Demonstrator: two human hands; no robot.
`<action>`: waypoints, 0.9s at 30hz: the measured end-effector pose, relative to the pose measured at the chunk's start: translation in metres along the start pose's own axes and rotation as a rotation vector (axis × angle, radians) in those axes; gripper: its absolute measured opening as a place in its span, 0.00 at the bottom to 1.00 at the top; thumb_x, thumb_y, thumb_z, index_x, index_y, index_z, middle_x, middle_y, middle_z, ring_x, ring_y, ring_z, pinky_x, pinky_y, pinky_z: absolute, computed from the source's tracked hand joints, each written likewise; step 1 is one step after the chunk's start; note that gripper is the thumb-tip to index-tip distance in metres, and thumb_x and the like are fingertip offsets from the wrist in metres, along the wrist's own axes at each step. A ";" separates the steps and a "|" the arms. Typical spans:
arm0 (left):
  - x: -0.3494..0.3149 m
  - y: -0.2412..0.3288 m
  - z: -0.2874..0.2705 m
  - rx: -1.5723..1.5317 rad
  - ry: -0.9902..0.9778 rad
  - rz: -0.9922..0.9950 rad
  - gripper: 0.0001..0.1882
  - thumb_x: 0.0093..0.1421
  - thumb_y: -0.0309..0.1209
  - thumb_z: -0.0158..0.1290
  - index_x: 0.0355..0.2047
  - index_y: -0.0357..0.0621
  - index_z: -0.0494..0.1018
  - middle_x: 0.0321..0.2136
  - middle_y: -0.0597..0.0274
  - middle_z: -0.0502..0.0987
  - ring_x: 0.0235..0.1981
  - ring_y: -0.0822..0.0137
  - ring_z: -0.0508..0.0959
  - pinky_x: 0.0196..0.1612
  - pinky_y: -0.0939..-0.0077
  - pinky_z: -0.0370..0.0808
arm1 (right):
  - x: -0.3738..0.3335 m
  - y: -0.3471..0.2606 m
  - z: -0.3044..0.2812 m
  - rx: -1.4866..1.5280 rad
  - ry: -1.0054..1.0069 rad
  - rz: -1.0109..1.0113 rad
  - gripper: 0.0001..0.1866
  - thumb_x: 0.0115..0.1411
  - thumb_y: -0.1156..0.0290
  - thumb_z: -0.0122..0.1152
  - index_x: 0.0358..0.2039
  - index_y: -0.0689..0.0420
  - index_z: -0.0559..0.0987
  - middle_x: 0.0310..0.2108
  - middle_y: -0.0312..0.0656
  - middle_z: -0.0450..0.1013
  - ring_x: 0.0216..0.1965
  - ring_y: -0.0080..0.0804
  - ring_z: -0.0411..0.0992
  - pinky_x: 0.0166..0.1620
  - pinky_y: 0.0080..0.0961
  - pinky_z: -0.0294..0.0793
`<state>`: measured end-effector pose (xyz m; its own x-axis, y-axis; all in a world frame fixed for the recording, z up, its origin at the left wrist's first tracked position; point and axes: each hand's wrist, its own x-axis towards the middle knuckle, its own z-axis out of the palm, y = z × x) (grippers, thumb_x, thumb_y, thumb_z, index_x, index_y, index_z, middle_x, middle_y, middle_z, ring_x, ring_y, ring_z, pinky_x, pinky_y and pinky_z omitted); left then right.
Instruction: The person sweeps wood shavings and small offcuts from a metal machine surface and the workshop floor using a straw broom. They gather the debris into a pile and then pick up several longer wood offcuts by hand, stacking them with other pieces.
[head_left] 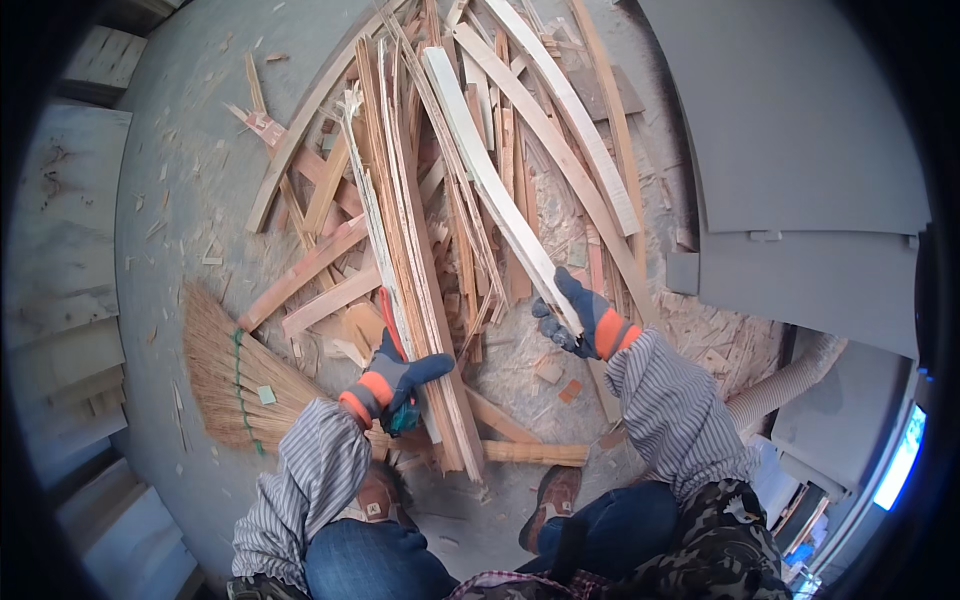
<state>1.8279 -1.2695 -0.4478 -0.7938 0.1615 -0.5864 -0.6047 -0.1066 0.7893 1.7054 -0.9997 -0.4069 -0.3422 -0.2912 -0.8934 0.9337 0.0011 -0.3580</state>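
My right hand (pixel 578 312), in a dark glove with an orange cuff, is closed on the near end of a long white-faced wood strip (pixel 490 180). That strip slants away over the pile. My left hand (pixel 400 375), gloved alike, lies against a bundle of long, splintered wood strips (pixel 415 240), its thumb stretched across them. A thin red piece (pixel 391 322) sticks out above this hand and a teal part (pixel 402 418) shows below it. They look like one object in the closed fingers; its kind is unclear.
Loose wood strips (pixel 560 150) and offcuts lie heaped on the dusty floor. A straw broom (pixel 240 370) lies at left, near stacked boards (pixel 70 210). Grey panels (pixel 800 120) and a ribbed hose (pixel 790 385) stand at right. A short wood piece (pixel 537 453) lies before my shoes.
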 end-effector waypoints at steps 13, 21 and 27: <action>-0.002 0.002 0.003 -0.061 0.004 -0.019 0.31 0.45 0.32 0.60 0.48 0.39 0.60 0.38 0.59 0.70 0.39 0.67 0.71 0.42 0.73 0.70 | 0.024 0.036 -0.026 -1.028 0.741 -0.459 0.27 0.54 0.48 0.48 0.37 0.63 0.71 0.17 0.42 0.69 0.14 0.26 0.67 0.18 0.20 0.63; -0.003 0.005 0.003 -0.036 0.021 -0.054 0.31 0.44 0.32 0.60 0.48 0.39 0.60 0.37 0.59 0.70 0.38 0.67 0.71 0.40 0.73 0.71 | 0.023 0.007 -0.048 -0.461 0.504 -0.160 0.30 0.55 0.48 0.48 0.50 0.58 0.63 0.20 0.43 0.69 0.11 0.26 0.65 0.15 0.23 0.62; -0.001 -0.001 0.001 -0.058 0.014 -0.035 0.30 0.44 0.31 0.60 0.47 0.39 0.60 0.37 0.59 0.70 0.36 0.67 0.72 0.39 0.73 0.73 | -0.008 0.038 -0.025 -1.325 0.489 -0.551 0.25 0.52 0.54 0.52 0.47 0.55 0.66 0.33 0.49 0.71 0.32 0.41 0.71 0.37 0.32 0.70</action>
<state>1.8295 -1.2688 -0.4479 -0.7730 0.1526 -0.6158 -0.6342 -0.1584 0.7568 1.7409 -0.9739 -0.4198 -0.8558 -0.2059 -0.4746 0.0068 0.9129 -0.4082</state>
